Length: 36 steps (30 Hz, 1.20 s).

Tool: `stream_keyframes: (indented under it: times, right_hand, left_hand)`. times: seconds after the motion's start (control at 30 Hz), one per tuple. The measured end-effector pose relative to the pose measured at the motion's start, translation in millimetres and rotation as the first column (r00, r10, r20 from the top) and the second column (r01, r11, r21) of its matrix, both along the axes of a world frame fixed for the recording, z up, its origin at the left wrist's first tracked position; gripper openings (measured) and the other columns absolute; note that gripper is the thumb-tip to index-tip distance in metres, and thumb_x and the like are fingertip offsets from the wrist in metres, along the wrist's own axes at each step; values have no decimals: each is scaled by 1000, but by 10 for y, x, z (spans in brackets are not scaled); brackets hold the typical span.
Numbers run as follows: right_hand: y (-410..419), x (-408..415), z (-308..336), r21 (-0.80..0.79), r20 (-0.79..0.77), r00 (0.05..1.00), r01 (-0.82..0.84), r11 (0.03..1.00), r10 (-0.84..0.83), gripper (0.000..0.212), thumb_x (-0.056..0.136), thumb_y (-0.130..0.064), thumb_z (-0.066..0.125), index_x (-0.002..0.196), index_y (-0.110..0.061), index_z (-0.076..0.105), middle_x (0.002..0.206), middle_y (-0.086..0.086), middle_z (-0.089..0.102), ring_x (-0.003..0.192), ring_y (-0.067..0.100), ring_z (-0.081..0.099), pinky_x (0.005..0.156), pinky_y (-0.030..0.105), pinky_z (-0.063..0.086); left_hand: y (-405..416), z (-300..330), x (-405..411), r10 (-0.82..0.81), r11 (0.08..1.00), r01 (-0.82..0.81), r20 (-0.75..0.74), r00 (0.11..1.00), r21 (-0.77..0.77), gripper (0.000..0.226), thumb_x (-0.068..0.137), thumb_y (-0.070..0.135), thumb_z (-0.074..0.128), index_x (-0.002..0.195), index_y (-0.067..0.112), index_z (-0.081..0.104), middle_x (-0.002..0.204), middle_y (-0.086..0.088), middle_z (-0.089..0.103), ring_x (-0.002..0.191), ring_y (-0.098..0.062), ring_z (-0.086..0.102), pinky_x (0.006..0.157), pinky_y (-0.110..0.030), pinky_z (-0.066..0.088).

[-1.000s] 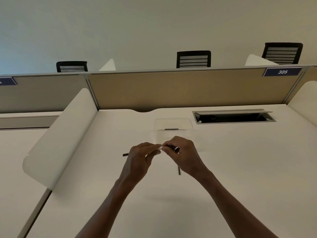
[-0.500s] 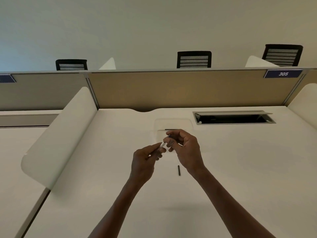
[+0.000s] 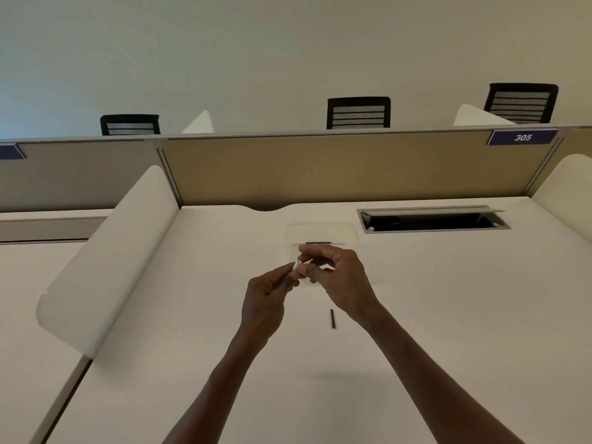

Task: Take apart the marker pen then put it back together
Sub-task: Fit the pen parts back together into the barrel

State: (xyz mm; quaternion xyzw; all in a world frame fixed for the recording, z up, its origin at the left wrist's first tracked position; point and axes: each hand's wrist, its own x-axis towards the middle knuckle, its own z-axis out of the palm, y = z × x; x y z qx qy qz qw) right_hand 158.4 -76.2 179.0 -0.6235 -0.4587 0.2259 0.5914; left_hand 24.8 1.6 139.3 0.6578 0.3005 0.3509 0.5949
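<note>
My left hand [image 3: 264, 296] is closed around the marker pen [image 3: 296, 266]. Only the pen's white end shows, sticking out above the thumb. My right hand [image 3: 341, 277] pinches that white end with thumb and fingertips; what sits between them is too small to make out. Both hands hover above the white desk [image 3: 448, 315]. A short black pen part [image 3: 333, 318] lies loose on the desk just below my right wrist.
A clear plastic tray [image 3: 320, 230] with a dark strip [image 3: 318, 242] at its front edge sits just beyond my hands. An open cable slot [image 3: 432, 221] is at the back right. White side dividers [image 3: 105, 257] and a beige partition [image 3: 320, 171] bound the desk.
Both hands have lifted and moved slightly away from me. The pen's dark end that stuck out left of my left hand no longer shows. The black part on the desk is now uncovered.
</note>
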Motion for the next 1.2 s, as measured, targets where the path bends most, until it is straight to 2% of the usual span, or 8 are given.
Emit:
stream_keyframes:
  times: [0.2,0.37,0.53,0.67,0.8,0.9,1.03,1.2]
  right_hand:
    - [7,19,-44,-4,-8,1000,13,1000,-13,25,86,-9,72,110,-8,72,89,-4,73,68,0,66,62,12,52]
    - [21,140,-196,-33,-69,989,132,991,-134,15,92,-14,64,102,-11,74,87,0,75,66,6,67,55,21,54]
    - [0,350,-574,-231,53,959,285,930,-280,18,90,-22,62,77,-14,72,66,-2,72,56,6,64,55,25,51]
    - [-76,467,-960,-375,143,940,342,861,-311,27,81,-29,72,64,-10,66,58,-2,68,57,11,64,62,30,52]
    - [-114,514,-1263,-462,226,923,382,800,-310,24,73,-24,80,65,-9,62,62,-5,64,61,14,58,61,25,43]
    - [-107,499,-1416,-548,252,927,372,749,-276,22,72,-21,80,69,-10,61,67,-4,63,66,18,60,62,29,46]
    - [-106,449,-1555,-635,299,925,377,674,-234,25,74,-32,77,77,-15,59,84,2,67,79,22,62,64,26,39]
    - [-100,390,-1650,-667,384,907,401,628,-171,31,77,-43,70,79,-15,58,90,6,70,87,27,65,64,27,41]
  left_hand:
    - [11,-72,9,-5,1000,5,4,1000,-9,23,96,27,63,111,39,74,99,8,78,91,-16,70,91,-34,55]
    - [35,-141,2,10,997,-7,46,999,-72,19,94,28,64,109,33,75,99,5,79,90,-20,68,88,-32,54]
    - [78,-212,-7,33,993,-26,61,998,-111,19,95,25,64,110,28,75,99,4,79,86,-9,66,79,-20,52]
    - [103,-237,-17,39,992,-31,60,997,-124,21,95,26,65,113,25,75,101,5,78,87,-4,66,81,-19,49]
    - [127,-242,-29,43,989,-32,68,997,-145,22,93,28,66,113,24,75,102,4,78,87,-3,66,86,-23,46]
    - [133,-242,-34,48,986,-32,91,995,-166,23,93,26,66,113,21,75,101,2,78,88,-5,66,87,-21,46]
    - [139,-232,-30,44,986,-27,99,994,-167,21,93,25,66,111,25,76,101,2,78,88,-6,66,84,-19,48]
    - [132,-204,-26,46,988,-32,91,995,-153,19,93,26,65,108,32,76,101,3,78,86,-8,66,77,-17,51]
